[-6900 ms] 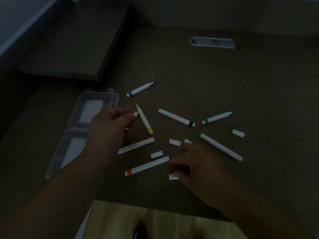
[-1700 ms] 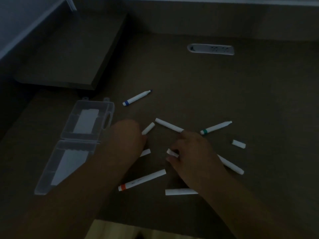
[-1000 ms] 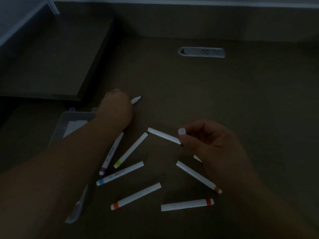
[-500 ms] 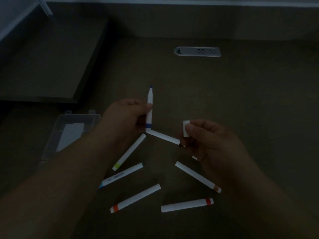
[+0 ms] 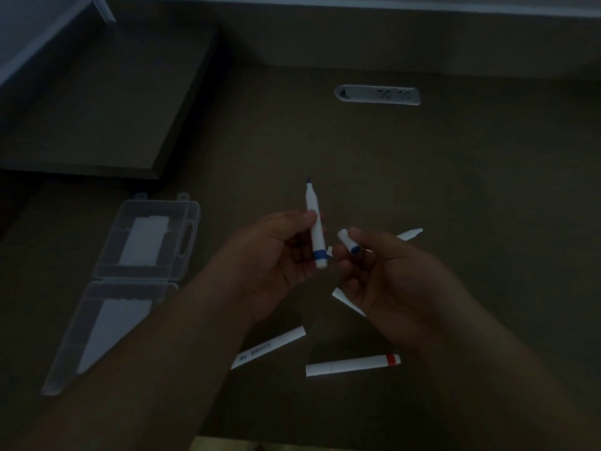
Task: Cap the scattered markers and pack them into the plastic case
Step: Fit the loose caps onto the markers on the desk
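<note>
White cylindrical marker [image 5: 314,227] | left hand [image 5: 273,255] grips | clear plastic case [image 5: 136,271] open

A dark brown table [image 5: 455,190] with a matt top carries everything. On its left part lies a clear plastic case [image 5: 130,271], opened flat, with both halves facing up and white inserts inside. At the far side a grey oval power socket strip [image 5: 377,95] is set into the top. Near the front edge lies a white capped marker with a red band [image 5: 353,365]. Just left of it lies a white marker with dark printed text [image 5: 270,346], partly hidden. A white marker end [image 5: 410,234] shows further right, and another white marker [image 5: 346,301] is partly covered. A raised dark shelf board [image 5: 97,109] stands at the far left corner.
</note>
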`<state>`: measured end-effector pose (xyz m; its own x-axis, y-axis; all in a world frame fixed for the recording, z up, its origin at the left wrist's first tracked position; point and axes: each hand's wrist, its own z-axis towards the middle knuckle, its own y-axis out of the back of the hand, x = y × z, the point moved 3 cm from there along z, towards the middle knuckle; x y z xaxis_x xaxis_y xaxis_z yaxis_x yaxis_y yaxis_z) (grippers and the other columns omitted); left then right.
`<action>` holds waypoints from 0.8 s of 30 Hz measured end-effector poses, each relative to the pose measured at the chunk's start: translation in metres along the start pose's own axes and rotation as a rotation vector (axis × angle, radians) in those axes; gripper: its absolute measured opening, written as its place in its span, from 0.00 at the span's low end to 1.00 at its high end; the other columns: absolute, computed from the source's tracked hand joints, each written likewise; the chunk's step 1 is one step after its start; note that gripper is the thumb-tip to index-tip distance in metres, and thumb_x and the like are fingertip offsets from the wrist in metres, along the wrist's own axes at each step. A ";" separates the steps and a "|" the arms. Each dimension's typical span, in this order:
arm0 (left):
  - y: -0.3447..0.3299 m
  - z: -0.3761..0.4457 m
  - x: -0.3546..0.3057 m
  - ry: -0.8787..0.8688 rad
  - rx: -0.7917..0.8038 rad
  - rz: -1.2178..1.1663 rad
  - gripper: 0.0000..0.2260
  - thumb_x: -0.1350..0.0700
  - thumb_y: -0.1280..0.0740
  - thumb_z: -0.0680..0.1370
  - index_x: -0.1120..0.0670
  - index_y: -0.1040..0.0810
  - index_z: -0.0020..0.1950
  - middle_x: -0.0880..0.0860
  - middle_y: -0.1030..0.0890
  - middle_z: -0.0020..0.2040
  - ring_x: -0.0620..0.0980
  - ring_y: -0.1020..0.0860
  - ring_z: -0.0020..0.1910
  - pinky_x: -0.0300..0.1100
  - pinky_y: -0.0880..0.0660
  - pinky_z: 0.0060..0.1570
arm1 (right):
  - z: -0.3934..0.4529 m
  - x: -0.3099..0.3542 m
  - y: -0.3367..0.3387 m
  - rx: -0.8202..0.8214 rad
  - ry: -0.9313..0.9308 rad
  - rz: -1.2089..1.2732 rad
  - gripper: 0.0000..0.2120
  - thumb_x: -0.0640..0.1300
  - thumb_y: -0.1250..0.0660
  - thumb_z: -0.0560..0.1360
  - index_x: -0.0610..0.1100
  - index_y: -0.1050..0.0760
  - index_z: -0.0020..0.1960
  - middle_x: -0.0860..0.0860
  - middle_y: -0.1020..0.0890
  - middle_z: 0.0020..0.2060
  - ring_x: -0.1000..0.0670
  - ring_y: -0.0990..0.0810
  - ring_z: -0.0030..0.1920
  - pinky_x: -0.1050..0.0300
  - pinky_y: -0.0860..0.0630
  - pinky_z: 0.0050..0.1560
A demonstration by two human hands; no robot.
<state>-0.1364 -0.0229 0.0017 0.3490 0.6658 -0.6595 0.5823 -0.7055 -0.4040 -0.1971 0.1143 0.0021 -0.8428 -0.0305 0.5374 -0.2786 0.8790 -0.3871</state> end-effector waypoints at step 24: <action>-0.015 -0.035 0.031 -0.126 -0.006 0.704 0.06 0.59 0.33 0.76 0.48 0.21 0.47 0.50 0.18 0.52 0.50 0.20 0.53 0.54 0.22 0.56 | -0.042 0.033 0.018 -0.102 0.612 -0.721 0.04 0.43 0.34 0.76 0.50 0.21 0.46 0.55 0.17 0.38 0.63 0.24 0.31 0.63 0.28 0.36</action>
<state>-0.1083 0.0168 0.0091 0.5564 0.0199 -0.8307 0.2545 -0.9558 0.1475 -0.2100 0.1488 0.0445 -0.0876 -0.3524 0.9317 -0.5715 0.7839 0.2427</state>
